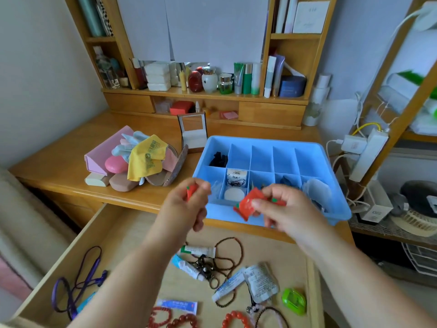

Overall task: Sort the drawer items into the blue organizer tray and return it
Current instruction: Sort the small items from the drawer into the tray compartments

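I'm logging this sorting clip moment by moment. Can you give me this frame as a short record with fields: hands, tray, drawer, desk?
left hand: left hand holds a small red packet
right hand: right hand pinches a larger red packet over the tray's near edge
tray: blue organizer tray on the desk, partly filled; black items in a back-left cell, most back cells bare
drawer: open drawer, still holding ointment tubes, bead bracelets, a purple cord, a green case
desk: yellow cloth atop a pile of cases, left of the tray
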Action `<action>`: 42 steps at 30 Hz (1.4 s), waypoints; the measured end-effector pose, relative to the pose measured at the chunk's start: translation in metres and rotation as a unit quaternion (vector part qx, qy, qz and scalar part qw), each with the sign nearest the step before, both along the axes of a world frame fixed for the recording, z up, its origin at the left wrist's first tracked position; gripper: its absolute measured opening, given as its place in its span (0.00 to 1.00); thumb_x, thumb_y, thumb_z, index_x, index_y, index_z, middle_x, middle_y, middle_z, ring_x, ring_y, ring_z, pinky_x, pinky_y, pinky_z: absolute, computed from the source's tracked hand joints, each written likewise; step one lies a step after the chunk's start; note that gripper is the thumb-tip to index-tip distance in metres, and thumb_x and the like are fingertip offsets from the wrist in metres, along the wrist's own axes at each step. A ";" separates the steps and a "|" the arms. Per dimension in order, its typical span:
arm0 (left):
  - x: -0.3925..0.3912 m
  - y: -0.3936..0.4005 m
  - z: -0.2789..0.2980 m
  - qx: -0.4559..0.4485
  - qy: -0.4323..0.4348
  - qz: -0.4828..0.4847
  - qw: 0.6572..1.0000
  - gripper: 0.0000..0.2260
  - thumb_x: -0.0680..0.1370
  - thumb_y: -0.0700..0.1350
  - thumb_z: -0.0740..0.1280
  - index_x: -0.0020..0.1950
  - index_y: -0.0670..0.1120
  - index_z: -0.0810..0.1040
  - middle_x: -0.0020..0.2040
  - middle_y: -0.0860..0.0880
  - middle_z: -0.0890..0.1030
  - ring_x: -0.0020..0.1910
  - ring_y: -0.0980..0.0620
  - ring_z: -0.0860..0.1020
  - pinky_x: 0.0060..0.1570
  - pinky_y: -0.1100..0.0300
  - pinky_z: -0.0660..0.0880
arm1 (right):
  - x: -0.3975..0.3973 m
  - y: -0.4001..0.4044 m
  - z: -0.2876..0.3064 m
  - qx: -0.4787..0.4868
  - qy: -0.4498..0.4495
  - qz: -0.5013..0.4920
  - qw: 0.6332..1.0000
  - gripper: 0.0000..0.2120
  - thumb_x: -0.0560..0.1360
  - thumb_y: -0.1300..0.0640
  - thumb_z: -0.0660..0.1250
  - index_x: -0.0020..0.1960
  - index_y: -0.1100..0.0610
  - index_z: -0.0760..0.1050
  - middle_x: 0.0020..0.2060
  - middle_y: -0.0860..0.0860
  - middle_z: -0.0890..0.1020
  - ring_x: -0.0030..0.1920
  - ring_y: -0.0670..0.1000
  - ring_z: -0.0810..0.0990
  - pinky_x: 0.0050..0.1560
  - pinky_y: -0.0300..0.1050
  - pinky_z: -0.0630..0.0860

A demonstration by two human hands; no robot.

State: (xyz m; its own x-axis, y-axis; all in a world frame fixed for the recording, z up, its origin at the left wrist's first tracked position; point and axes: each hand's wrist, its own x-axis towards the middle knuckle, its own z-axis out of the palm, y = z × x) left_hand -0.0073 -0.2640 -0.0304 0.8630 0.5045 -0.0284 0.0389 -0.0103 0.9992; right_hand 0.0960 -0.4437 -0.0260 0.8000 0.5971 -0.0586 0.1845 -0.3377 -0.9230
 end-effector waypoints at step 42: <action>0.072 0.038 -0.004 -0.230 -0.070 -0.034 0.970 0.06 0.79 0.39 0.63 0.55 0.41 0.76 0.44 0.43 0.85 0.44 0.48 0.84 0.35 0.62 0.79 | 0.102 0.080 0.024 -0.212 -0.182 0.154 0.948 0.09 0.72 0.59 0.72 0.51 0.51 0.78 0.39 0.46 0.79 0.29 0.39 0.77 0.30 0.29 0.68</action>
State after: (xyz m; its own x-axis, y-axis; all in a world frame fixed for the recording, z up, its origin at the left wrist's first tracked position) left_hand 0.0647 -0.2263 -0.0345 0.9052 0.4087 -0.1166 -0.0835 0.4399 0.8942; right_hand 0.1976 -0.3636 -0.0023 0.6047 0.7902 -0.1000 0.6142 -0.5426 -0.5730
